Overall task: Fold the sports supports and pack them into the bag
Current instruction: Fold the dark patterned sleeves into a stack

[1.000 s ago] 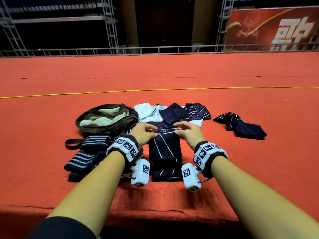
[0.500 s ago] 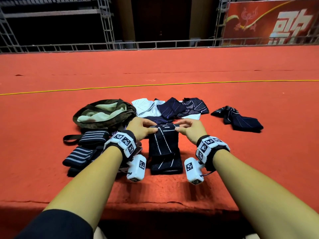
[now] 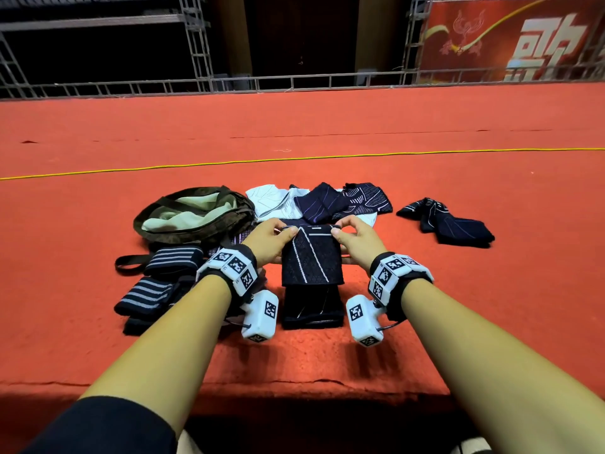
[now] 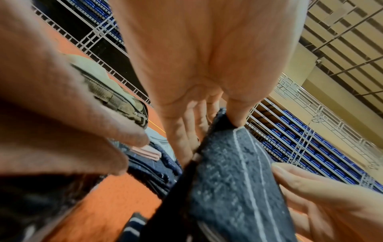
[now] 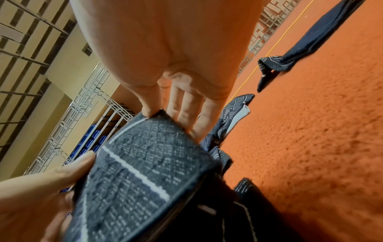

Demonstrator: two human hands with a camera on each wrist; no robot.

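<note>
- Head view: left hand (image 3: 268,239) and right hand (image 3: 355,239) are pinching the far corners of a dark sports support (image 3: 311,257), lifting it over the red carpet (image 3: 458,290) beside the open bag (image 3: 193,217).
- Left wrist view: thumb and fingers (image 4: 236,114) are gripping the support's corner.
- Right wrist view: fingers (image 5: 186,104) are clamping the opposite corner.

Head view: high, looking forward and down over both forearms across the red carpet (image 3: 425,306). Wrist views: very close, tilted upward along each palm toward the fingertips. All three share the dark patterned support (image 3: 311,257) (image 4: 234,180) (image 5: 145,163).
</note>
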